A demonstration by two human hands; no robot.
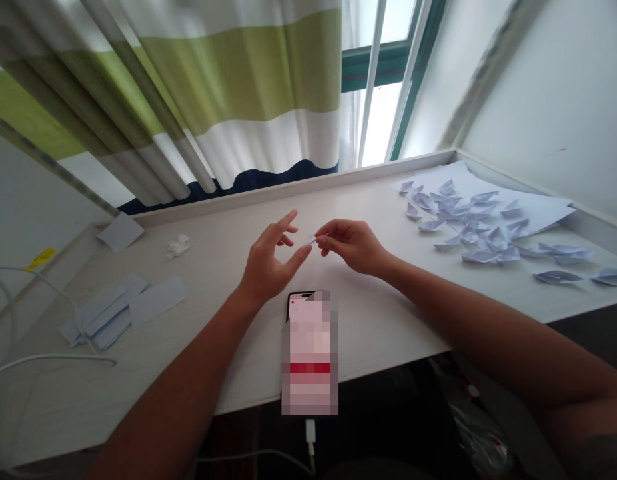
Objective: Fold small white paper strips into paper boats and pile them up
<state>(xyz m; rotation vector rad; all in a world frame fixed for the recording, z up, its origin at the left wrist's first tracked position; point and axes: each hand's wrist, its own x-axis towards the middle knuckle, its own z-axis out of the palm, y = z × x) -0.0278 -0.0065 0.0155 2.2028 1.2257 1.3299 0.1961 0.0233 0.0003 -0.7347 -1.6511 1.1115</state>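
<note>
Over the middle of the white desk (228,267), my right hand (356,245) pinches a small, thin piece of folded paper (313,241), seen nearly edge-on. Most of the paper is hidden by the fingertips. My left hand (269,257) faces it from the left, fingers spread and thumb pointing toward the paper's end; I cannot tell if the thumb touches it. Below the hands lies a phone (310,353) with its screen blurred, near the desk's front edge. Many small folded paper boats (481,213) are spread at the right.
Flat paper sheets (528,190) lie under some of the boats at the back right. At the left are paper slips (113,310), a square sheet (120,232), a crumpled bit of paper (178,246) and a white cable (53,357). A plug (310,431) sits below the phone.
</note>
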